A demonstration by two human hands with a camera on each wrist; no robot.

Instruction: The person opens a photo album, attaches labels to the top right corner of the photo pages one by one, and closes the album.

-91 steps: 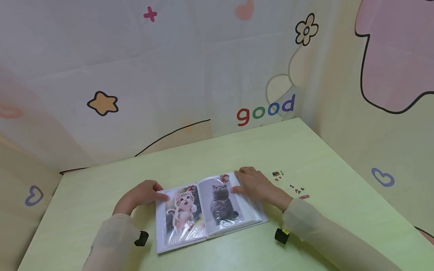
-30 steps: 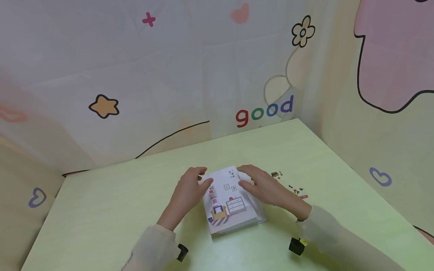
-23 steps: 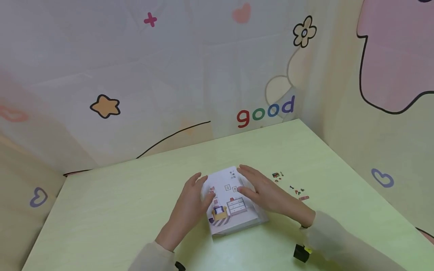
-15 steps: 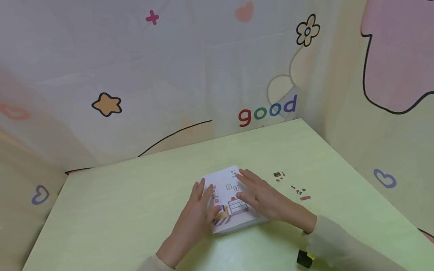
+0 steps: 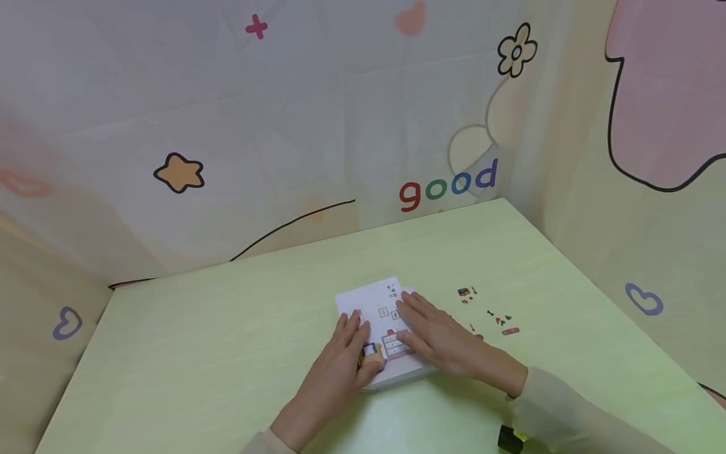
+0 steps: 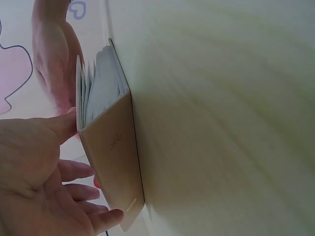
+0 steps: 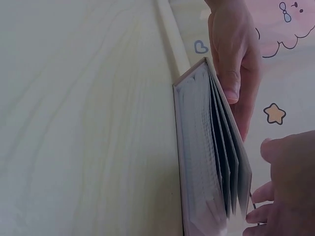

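A closed photo album [image 5: 363, 299] lies on the table, its white cover printed with an armchair, a chest of drawers and small picture frames. Over the cover's left side rests my left hand [image 5: 334, 356], fingers extended and slightly spread. My right hand [image 5: 439, 334] lies across the right side with its fingers extended. In the left wrist view the album's spine [image 6: 113, 147] faces the camera, and the thumb is at the cover's near corner. Seen from the right wrist, the pages [image 7: 199, 128] fan slightly apart toward the top cover.
Small colourful stickers or cut-outs [image 5: 499, 320] lie right of the album on the pale green table [image 5: 198, 340], some partly behind the right hand. A patterned curtain [image 5: 272, 126] stands along the table's back and sides. A black wrist device [image 5: 510, 438] hangs below the right sleeve.
Three seconds ago the album lay open at two cat photos; now it is closed. Over the last second both hands came down flatter onto the cover, the left sliding toward me.
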